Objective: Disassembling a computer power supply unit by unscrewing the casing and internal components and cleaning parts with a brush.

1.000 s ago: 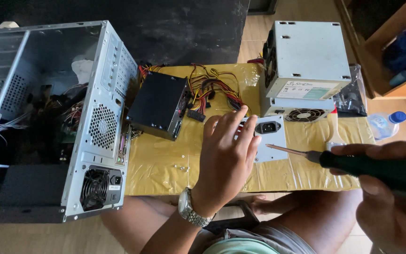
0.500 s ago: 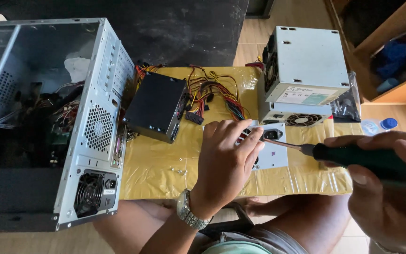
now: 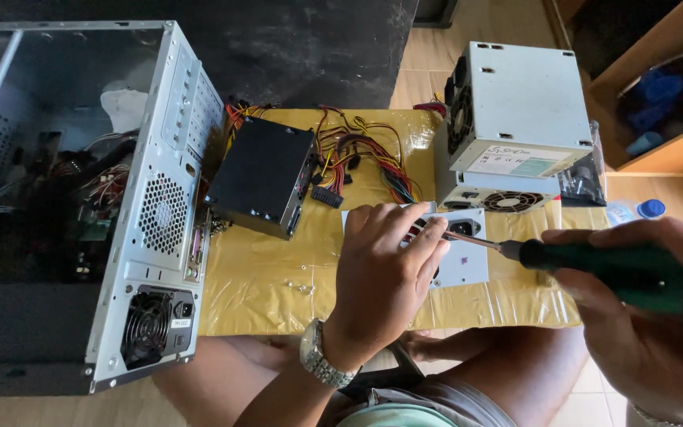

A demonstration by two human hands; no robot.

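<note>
Nearest the person, the right hand (image 3: 658, 316) is clenched around the green handle of a screwdriver (image 3: 594, 265), whose shaft runs left to the fingertips of the left hand (image 3: 385, 273). The left hand, a watch at its wrist, lies curled over a flat grey power supply unit (image 3: 460, 257) near the front edge of the yellow-covered counter (image 3: 262, 277), pinching the screwdriver tip against it. Farther back, a black power supply (image 3: 266, 178) with coloured wires (image 3: 361, 154) lies toward the left edge. Two stacked grey power supplies (image 3: 515, 111) stand at the far right corner. An open computer case (image 3: 81, 198) stands beside the counter's left edge.
</note>
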